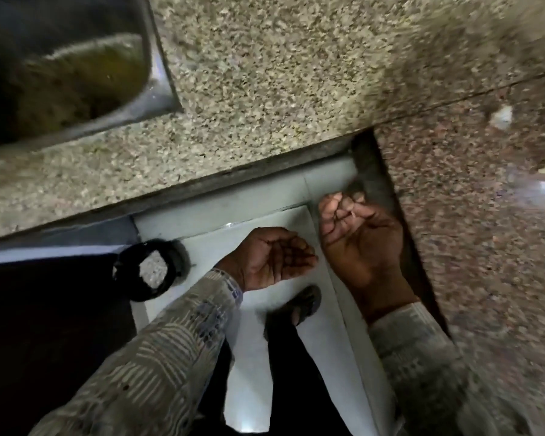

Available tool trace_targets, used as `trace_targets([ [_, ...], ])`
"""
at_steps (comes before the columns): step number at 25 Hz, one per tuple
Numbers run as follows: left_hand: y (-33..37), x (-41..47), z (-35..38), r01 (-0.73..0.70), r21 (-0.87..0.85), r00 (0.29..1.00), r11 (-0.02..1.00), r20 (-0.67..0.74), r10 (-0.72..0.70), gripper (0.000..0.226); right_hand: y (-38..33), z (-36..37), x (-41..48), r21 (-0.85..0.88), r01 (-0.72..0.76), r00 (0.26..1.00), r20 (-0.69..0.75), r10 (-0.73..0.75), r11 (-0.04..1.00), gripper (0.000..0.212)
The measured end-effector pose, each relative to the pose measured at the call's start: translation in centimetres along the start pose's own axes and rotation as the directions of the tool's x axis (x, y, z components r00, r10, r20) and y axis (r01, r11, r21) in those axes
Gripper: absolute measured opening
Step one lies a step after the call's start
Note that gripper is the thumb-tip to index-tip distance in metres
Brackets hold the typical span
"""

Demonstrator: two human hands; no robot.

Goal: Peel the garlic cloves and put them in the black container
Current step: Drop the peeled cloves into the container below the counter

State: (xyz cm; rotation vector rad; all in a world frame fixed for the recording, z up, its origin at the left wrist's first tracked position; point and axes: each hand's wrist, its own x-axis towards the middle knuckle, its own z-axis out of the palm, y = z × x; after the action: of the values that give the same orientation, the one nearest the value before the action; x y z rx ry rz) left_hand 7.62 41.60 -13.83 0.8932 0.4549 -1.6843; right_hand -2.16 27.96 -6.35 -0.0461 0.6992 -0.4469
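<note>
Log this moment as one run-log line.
left hand cupped, palm up | right hand fingers curled, contents unclear | both clear of counter, over floor

Motion blur smears the speckled beige granite counter (422, 51) toward the upper right, and a blurred steel sink (162, 77) runs off the left edge. Whether the curled fingers (346, 202) of the right hand (359, 243) pinch the pale sliver (353, 214) cannot be told.
</note>
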Motion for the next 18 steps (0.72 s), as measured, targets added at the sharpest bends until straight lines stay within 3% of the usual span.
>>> trace_targets([
  [5, 1.0, -3.6, -11.7, -0.137, -0.155, 0.988, 0.978, -0.093, 0.123, 0.032, 12.3, -1.5, 3.7, -0.04, -0.202, 0.978, -0.057, 0.199, 0.979, 0.017],
  [9, 0.4, -5.9, -24.6, -0.282, -0.36, 0.955, 0.889, -0.19, 0.226, 0.034, 24.5, -3.8, 7.8, -0.105, -0.329, 0.934, -0.182, 0.307, 0.939, 0.015],
  [13, -1.1, -7.0, -36.5, -0.41, -0.532, 0.908, 0.741, -0.317, 0.275, 0.047, 35.7, -7.5, 12.0, -0.217, -0.438, 0.892, -0.228, 0.391, 0.872, 0.013],
  [18, -4.0, -4.4, -50.5, -0.611, -0.629, 0.791, 0.481, -0.507, 0.341, 0.037, 49.9, -14.7, 19.9, -0.463, -0.549, 0.835, -0.283, 0.471, 0.695, 0.019],
])
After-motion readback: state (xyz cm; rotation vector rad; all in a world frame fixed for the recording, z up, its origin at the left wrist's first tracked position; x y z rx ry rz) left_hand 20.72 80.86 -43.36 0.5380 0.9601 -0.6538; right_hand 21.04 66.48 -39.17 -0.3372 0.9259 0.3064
